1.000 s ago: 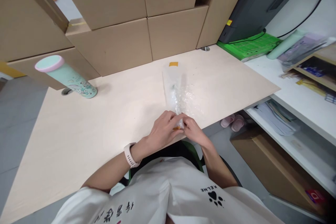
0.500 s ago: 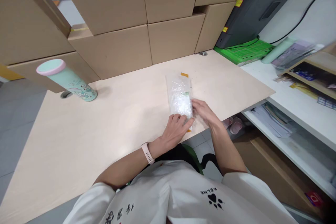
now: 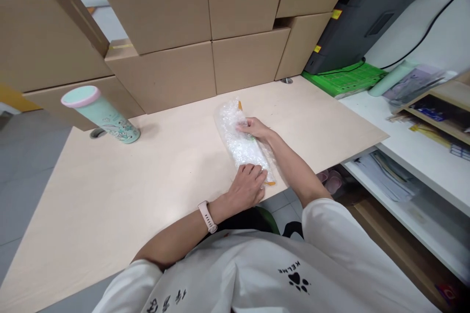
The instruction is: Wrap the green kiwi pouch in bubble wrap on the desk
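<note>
A long clear bubble-wrap bag (image 3: 240,144) with orange ends lies on the pale wooden desk (image 3: 147,176), angled from the near edge toward the boxes. My left hand (image 3: 247,187) presses down on its near end with curled fingers. My right hand (image 3: 255,128) rests on the bag's far half, fingers bent over its top. A pink watch sits on my left wrist.
A mint tumbler (image 3: 99,113) with a pink rim stands at the desk's far left. Stacked cardboard boxes (image 3: 183,34) line the back. A green tray (image 3: 343,78) and a black machine stand at the right. White shelves (image 3: 414,156) hold papers at the right.
My right hand has slid from the bag's near end up to its far half. The bag has turned slightly and now looks rolled or flattened. My left hand stays at the near end.
</note>
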Available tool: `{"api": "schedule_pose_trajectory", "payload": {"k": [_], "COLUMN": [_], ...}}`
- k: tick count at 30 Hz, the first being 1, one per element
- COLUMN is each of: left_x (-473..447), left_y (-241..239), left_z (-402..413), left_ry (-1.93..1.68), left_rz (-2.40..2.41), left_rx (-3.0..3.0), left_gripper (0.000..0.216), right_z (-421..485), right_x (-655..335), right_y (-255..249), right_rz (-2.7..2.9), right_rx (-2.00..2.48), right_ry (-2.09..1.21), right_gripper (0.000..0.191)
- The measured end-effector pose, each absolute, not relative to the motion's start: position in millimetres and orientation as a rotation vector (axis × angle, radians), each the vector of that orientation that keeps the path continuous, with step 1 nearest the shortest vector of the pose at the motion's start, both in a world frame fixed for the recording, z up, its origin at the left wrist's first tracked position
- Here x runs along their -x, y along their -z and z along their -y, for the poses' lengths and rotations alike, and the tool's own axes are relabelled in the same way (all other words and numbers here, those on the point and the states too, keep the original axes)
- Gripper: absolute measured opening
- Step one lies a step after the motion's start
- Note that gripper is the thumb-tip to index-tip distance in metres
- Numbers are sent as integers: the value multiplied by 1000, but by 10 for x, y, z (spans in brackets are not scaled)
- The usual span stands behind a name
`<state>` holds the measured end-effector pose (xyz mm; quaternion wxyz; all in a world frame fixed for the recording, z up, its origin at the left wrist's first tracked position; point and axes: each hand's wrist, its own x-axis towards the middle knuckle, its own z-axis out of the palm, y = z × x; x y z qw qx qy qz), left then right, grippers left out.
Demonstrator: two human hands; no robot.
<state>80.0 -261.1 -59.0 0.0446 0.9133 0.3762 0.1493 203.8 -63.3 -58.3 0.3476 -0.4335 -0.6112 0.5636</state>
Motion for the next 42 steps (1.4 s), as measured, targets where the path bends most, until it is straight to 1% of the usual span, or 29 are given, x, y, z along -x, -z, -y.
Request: {"api": "schedule_pose_trajectory", "payload": {"k": [3, 6, 8, 10, 13, 19, 22, 28, 32, 34, 39, 42], "left_x": [-764, -744, -742, -745, -757, -790, -792, -792, -797, -789, -767, -767], "left_y": [538, 482, 451, 442, 478, 533, 513, 489, 437, 401, 359, 382], "left_z": [2552, 2338, 2128, 1921, 1712, 1615, 1598, 1594, 1605, 1613, 1635, 1634], "left_ry": [-534, -578, -551, -511, -433, -383, -368, -344, -296, -282, -267, -266], "left_rz": [-1113, -1031, -956, -946, -889, -857, -858, -906, -919, -925, -1011, -1081], "left_rx": [-2740, -2745, -2813, -2850, -2952, -3024, -3028, -3030, -3022, -3002, -2971, -2980], "left_gripper": [39, 37, 34, 29, 29, 34, 34, 31, 32, 32, 32, 32], "right_z": [646, 687, 720, 763, 879, 1315, 1503, 1639, 1673, 1681, 1679, 1684], "right_x": [-1966, -1976, -2010, -2062, -2175, -2365, -2382, -2342, -2291, -2272, -2254, -2243], "right_y": [692, 735, 747, 757, 765, 705, 655, 570, 544, 542, 546, 540], "right_rz": [1623, 1602, 1639, 1705, 1743, 1932, 2075, 2227, 2249, 2257, 2314, 2339], "right_rx": [1174, 1210, 1301, 1454, 1668, 1853, 1893, 2004, 2086, 2119, 2150, 2149], "right_ry": [-1347, -1251, -1100, -864, -579, -288, -210, -108, -67, -58, -87, -106], "right_gripper": [42, 51, 56, 56, 48, 26, 20, 19, 23, 25, 22, 24]}}
